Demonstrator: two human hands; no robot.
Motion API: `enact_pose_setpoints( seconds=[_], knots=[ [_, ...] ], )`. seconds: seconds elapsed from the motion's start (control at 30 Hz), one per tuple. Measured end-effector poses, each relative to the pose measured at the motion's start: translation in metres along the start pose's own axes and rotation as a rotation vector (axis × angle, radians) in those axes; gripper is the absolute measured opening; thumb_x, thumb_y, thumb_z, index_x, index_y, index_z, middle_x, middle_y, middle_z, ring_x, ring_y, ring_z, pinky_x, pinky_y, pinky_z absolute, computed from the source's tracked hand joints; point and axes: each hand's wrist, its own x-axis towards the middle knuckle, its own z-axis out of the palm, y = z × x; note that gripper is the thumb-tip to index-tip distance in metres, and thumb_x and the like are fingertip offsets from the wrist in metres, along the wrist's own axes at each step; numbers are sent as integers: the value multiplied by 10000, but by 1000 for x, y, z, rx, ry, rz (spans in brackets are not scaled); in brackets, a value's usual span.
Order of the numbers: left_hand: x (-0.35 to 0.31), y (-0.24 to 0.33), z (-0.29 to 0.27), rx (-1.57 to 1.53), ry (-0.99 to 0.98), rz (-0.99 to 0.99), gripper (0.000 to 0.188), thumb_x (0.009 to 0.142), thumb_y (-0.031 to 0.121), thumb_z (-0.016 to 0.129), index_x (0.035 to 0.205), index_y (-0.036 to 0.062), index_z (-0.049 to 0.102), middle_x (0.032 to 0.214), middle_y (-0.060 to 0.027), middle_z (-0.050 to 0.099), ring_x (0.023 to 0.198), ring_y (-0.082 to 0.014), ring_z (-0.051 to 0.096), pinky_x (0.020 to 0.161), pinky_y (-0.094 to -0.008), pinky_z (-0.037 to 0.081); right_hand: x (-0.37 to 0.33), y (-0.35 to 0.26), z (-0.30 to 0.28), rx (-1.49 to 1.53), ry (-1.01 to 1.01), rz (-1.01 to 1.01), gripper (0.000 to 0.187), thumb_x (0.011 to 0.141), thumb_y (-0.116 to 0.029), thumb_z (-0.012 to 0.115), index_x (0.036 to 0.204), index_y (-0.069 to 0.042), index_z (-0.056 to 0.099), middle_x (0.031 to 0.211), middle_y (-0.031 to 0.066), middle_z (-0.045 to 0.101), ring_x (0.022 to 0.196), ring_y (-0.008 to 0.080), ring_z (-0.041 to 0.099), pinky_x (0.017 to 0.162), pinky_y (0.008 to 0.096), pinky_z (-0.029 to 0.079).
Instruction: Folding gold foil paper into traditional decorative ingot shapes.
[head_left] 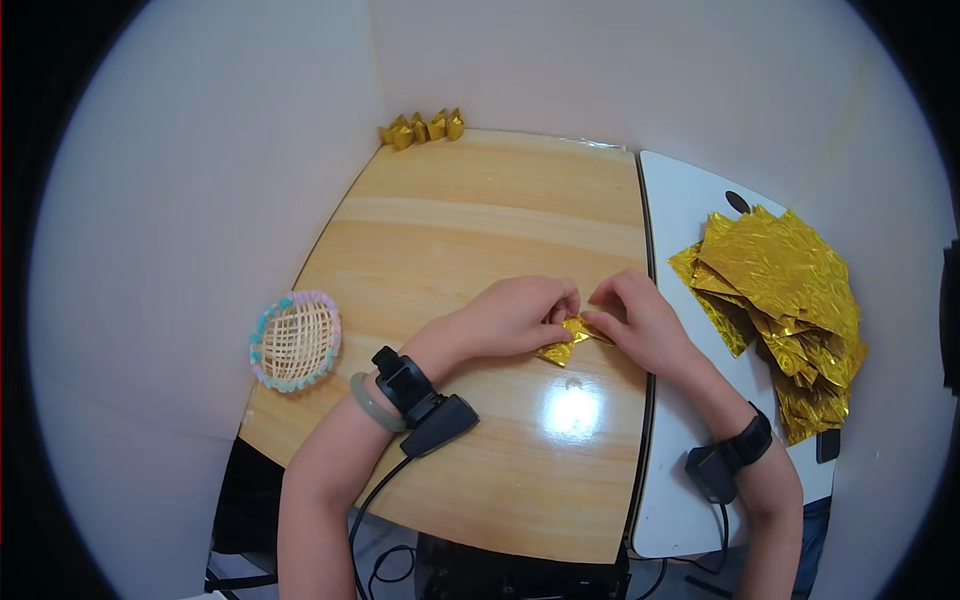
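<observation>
A small folded piece of gold foil paper is between my two hands, low over the wooden table. My left hand pinches it from the left with thumb and fingers, covering part of it. From the right, the thumb and forefinger of my right hand close on its other end. One pointed corner of the foil sticks out below the left fingers. How its middle is folded is partly hidden by the fingertips.
Several folded gold foil ingots stand at the far left corner of the wooden table. A woven basket with a pastel rim lies at the left edge. Loose gold foil sheets are piled on the white table. Cables hang from both wrist devices.
</observation>
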Motion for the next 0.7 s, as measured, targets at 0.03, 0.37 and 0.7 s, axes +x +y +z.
enact_pose_setpoints(
  seconds=[0.03,0.37,0.7],
  knots=[
    [1,3,0,-33,5,-62,171,804,170,626,910,46,576,717,-63,560,680,-215,556,622,-320,432,0,-1,1,-116,17,-116,219,800,-171,657,892,-4,550,881,123,558,757,215,582,652,307,475],
    [3,-1,2,131,38,-33,241,778,229,661,956,71,623,731,-70,607,662,-220,578,592,-317,437,2,-5,5,422,-108,147,213,808,-149,662,930,-15,549,718,23,577,709,134,570,637,277,454],
    [4,-4,2,-843,201,-222,108,828,94,635,897,12,623,812,-26,634,708,-82,575,653,-230,469,1,-10,12,571,105,-102,300,797,-27,649,1073,-5,534,808,34,611,709,96,577,655,206,456]
  ],
)
